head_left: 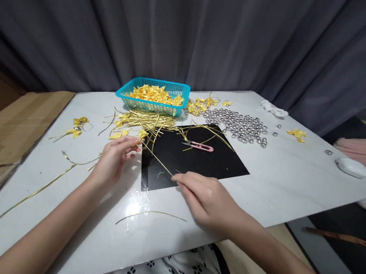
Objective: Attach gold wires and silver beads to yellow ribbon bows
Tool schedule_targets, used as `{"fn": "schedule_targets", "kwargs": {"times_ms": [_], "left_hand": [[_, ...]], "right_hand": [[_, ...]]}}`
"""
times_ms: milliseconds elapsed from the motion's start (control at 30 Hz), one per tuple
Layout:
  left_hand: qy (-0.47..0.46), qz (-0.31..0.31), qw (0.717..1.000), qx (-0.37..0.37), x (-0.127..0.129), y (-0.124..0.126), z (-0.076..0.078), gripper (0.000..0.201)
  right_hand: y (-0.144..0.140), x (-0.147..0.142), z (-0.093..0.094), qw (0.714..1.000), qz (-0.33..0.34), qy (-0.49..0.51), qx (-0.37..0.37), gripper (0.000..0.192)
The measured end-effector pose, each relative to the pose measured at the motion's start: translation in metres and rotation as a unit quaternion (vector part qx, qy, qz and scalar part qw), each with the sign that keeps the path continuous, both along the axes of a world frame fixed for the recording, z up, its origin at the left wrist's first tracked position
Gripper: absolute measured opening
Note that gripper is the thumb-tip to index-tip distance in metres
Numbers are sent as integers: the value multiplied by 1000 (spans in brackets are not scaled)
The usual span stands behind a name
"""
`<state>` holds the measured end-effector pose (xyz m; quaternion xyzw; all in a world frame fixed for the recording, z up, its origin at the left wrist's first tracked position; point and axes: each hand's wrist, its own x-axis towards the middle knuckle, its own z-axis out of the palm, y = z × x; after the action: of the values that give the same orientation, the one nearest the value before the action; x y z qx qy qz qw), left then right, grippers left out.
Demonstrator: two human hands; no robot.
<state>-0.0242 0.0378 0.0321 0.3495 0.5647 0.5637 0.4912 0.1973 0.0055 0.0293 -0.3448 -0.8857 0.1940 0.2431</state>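
Between the fingertips of my left hand (119, 152) is a small yellow ribbon bow (143, 134). My right hand (201, 195) pinches the far end of a thin gold tie (159, 160), which runs taut from the bow down to the right. Both hands are over the near part of a black sheet (232, 168). Pink-handled thread snips (198, 146) lie on that sheet, beyond my right hand. A pile of gold ties (152, 120) is spread just past my left hand, with a few yellow bows near it.
A teal basket (153, 107) full of yellow bows (156, 94) stands at the back of the white table (263, 184). Right of it lies a heap of silver beads (239, 124). Loose ties (33, 195) lie left and in front. A white computer mouse (352, 167) sits far right.
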Motion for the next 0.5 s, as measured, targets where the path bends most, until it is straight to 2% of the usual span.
{"fn": "schedule_targets", "kwargs": {"times_ms": [133,200,267,367,500], "left_hand": [[10,36,999,-16,-22,15,-7,17],[17,38,999,-9,-26,18,-9,19],[29,26,999,1,-25,18,-9,19],[42,3,999,14,-21,14,-7,18],[65,-29,997,17,-14,8,-4,16]], "right_hand": [[3,33,7,997,-21,-3,-80,30],[5,47,10,993,-42,-5,-112,35],[4,57,13,989,-41,6,-142,32],[-2,59,16,982,3,28,-185,13],[-12,46,25,970,61,74,-221,8]]}}
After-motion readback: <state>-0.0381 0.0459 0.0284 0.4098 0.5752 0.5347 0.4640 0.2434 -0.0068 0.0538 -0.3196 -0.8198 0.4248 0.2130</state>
